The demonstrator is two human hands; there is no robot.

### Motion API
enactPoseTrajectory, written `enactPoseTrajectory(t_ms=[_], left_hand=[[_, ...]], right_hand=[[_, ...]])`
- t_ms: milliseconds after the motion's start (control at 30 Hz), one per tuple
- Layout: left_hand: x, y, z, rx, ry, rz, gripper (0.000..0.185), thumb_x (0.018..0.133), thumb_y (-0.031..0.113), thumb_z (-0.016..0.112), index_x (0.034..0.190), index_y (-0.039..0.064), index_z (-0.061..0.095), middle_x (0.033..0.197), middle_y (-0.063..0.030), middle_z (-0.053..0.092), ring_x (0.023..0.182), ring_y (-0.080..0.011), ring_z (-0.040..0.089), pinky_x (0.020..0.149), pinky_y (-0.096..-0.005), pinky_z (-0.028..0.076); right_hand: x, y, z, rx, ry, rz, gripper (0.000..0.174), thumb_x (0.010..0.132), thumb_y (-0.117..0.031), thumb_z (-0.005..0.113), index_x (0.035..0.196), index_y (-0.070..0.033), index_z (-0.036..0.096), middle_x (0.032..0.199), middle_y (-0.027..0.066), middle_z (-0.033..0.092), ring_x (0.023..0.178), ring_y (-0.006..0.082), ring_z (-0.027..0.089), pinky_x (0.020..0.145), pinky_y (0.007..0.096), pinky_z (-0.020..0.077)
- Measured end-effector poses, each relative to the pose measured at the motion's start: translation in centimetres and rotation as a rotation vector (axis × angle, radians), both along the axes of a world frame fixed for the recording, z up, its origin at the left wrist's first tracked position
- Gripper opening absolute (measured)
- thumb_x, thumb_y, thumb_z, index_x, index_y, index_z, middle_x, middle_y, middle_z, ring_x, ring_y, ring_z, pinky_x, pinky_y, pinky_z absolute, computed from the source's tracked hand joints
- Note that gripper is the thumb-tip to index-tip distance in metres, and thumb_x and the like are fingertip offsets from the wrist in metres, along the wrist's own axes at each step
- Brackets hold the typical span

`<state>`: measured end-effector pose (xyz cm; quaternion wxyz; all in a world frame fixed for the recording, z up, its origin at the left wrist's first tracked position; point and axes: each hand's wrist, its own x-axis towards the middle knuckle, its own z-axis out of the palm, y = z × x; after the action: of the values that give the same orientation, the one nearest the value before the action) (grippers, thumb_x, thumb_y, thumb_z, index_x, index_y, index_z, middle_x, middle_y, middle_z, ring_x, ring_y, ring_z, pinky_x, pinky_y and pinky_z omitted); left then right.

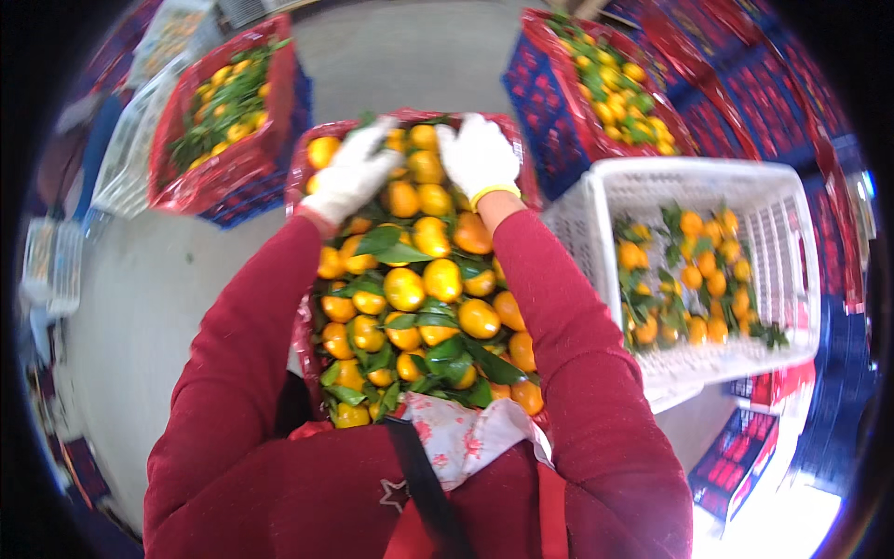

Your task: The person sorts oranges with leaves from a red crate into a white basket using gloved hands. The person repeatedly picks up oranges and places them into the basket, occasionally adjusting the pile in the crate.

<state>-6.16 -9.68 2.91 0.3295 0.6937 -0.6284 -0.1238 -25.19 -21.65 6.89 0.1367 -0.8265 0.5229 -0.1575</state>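
Observation:
A crate lined with red plastic film (299, 175) stands before me, filled with orange mandarins (404, 288) and green leaves (380, 241). At its far left part, my left hand (355, 171), in a white knit glove, rests on the fruit; its fingers are blurred. My right hand (478, 155), gloved in white with a yellow cuff, lies over the fruit near the far right corner, back of the hand up. The undersides of both hands are hidden, so whether either grips a mandarin does not show.
To the right stands a white plastic crate (705, 168) part-filled with leafy mandarins. Two red-lined blue crates of fruit stand farther off, one at the left (279, 105) and one at the right (552, 133). White crates (133, 161) line the far left; stacked printed boxes (775, 91) stand at the right.

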Motion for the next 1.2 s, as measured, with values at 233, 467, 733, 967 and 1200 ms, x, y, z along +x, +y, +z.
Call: enactPoseTrajectory(t_ms=[233,467,733,967,1200], left_hand=[[0.5,-5.2,0.2,-0.315,-0.272,-0.197,0.041,0.104,0.027,0.058,0.140,0.011,0.066,0.146,-0.0122,0.065,0.138,-0.0345,0.056,0.120,-0.0464,0.041],[-0.1,-6.3,-1.5,-0.376,-0.704,-0.349,0.036,0.103,0.027,0.053,0.131,0.010,0.069,0.139,-0.0060,0.069,0.126,-0.0295,0.064,0.104,-0.0453,0.053],[-1.2,-5.9,-0.5,-0.167,-0.448,-0.222,0.037,0.104,0.030,0.052,0.130,0.010,0.069,0.131,-0.0108,0.070,0.118,-0.0318,0.068,0.103,-0.0453,0.053],[-1.5,-5.8,0.0,-0.160,-0.387,-0.240,0.036,0.101,0.028,0.054,0.127,0.007,0.068,0.123,-0.0160,0.070,0.112,-0.0380,0.068,0.098,-0.0484,0.054],[-1.6,-5.9,1.4,-0.006,-0.227,-0.210,0.038,0.102,0.032,0.058,0.128,0.005,0.068,0.129,-0.0186,0.069,0.119,-0.0399,0.066,0.105,-0.0490,0.052]], right_hand=[[-24.3,-5.5,4.0,-0.295,-0.370,-0.503,0.048,0.100,-0.039,0.056,0.124,-0.001,0.074,0.122,0.0276,0.074,0.115,0.0438,0.071,0.102,0.0510,0.0541],[-32.6,-7.5,-6.7,0.379,0.424,-0.516,0.080,0.094,-0.066,0.057,0.140,-0.001,0.065,0.140,0.0304,0.065,0.133,0.0450,0.062,0.114,0.0525,0.0466],[-33.4,-5.2,-0.9,0.170,-0.014,-0.556,0.070,0.093,-0.051,0.065,0.142,-0.001,0.065,0.134,0.0279,0.070,0.127,0.0427,0.066,0.107,0.0456,0.0492],[-33.6,-2.4,5.0,0.138,-0.187,-0.424,0.054,0.099,-0.038,0.064,0.140,-0.003,0.067,0.133,0.0201,0.071,0.118,0.0318,0.069,0.101,0.0393,0.0517],[-30.1,-3.4,5.2,0.251,-0.855,-0.127,0.043,0.095,-0.006,0.070,0.138,-0.005,0.067,0.131,0.0160,0.069,0.117,0.0275,0.069,0.093,0.0381,0.0584]])
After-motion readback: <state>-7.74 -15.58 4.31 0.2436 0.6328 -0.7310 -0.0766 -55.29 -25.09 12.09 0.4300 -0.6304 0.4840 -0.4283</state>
